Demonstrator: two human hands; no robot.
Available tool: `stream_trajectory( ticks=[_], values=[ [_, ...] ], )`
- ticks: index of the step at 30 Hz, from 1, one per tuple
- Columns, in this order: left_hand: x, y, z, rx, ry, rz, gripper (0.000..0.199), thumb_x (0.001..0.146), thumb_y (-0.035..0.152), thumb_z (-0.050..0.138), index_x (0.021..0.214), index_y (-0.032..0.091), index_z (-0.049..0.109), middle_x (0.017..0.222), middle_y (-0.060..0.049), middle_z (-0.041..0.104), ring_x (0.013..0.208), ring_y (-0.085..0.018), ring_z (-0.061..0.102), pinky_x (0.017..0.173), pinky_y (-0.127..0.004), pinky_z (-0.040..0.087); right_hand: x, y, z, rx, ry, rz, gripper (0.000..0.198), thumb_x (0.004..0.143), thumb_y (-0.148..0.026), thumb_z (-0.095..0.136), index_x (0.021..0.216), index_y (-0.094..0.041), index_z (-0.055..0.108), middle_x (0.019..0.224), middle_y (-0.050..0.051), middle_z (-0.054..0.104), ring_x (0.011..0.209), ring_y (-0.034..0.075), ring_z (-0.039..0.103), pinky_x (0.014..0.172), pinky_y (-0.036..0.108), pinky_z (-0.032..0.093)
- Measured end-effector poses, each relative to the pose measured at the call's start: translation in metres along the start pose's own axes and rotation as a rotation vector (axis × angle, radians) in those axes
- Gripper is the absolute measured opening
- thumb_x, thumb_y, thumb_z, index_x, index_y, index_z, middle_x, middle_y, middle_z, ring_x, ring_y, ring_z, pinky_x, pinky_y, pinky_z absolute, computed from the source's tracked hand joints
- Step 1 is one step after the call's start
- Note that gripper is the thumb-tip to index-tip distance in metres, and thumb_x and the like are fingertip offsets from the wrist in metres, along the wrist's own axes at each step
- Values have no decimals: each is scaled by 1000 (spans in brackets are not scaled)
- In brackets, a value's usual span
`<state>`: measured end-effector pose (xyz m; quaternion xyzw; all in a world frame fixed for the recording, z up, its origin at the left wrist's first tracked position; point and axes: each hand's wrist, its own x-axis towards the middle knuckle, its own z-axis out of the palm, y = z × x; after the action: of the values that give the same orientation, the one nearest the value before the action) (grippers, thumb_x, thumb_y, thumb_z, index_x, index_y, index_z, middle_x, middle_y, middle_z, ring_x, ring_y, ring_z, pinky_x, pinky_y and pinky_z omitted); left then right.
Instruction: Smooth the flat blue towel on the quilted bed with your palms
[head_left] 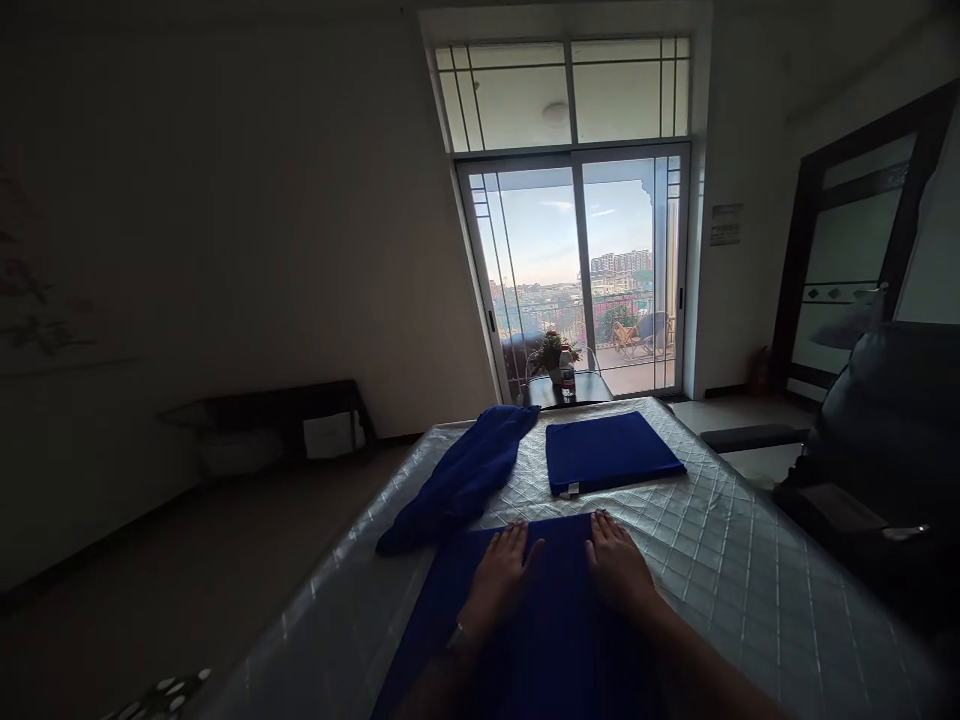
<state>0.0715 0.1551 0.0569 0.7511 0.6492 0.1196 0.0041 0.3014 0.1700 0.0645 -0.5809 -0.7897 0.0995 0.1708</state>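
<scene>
Left hand (496, 575) and right hand (619, 566), flat, gripping nothing, rest on near cloth (553, 630), with rectangular cloth (611, 450) toward quilted cover's (757, 570) far edge.

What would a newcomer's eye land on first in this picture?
Probably the bright glass sliding door at upper centre, glowing against the dim room. Next, three vivid blue pieces on the silvery quilted cover: a bunched cloth at left, a neatly folded cloth beyond the hands, and a flat cloth nearest the wearer. The left hand rests near that flat cloth's far edge, the right hand at its far right corner.
</scene>
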Motion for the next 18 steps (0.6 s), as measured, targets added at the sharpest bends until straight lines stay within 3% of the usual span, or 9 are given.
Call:
stream_trajectory(
  ticks=[4, 7, 18],
  values=[
    [-26, -43, -30, 23, -25, -176, 74, 102, 59, 18, 156, 11, 37, 165, -14, 36, 155, -27, 29, 127, -48, 26, -2, -1, -2, -3, -2, -11, 64, 101, -33, 20, 156, -2, 31, 166, 15, 28, 155, 23, 21, 126, 39, 17],
    [-39, -59, -41, 41, -11, -251, 78, 101, 60, 15, 156, 9, 36, 165, -14, 36, 154, -27, 30, 126, -48, 26, -2, -1, -1, -13, 0, -19, 64, 101, -33, 20, 156, -2, 31, 166, 15, 27, 156, 23, 20, 126, 40, 17],
    [-35, -73, -26, 50, 35, -228, 85, 99, 66, 14, 154, 7, 39, 163, -17, 39, 154, -30, 32, 127, -52, 20, 2, 1, 2, -54, -20, -2, 66, 100, -37, 25, 158, -5, 29, 166, 12, 28, 156, 20, 20, 126, 37, 17]
  ],
)
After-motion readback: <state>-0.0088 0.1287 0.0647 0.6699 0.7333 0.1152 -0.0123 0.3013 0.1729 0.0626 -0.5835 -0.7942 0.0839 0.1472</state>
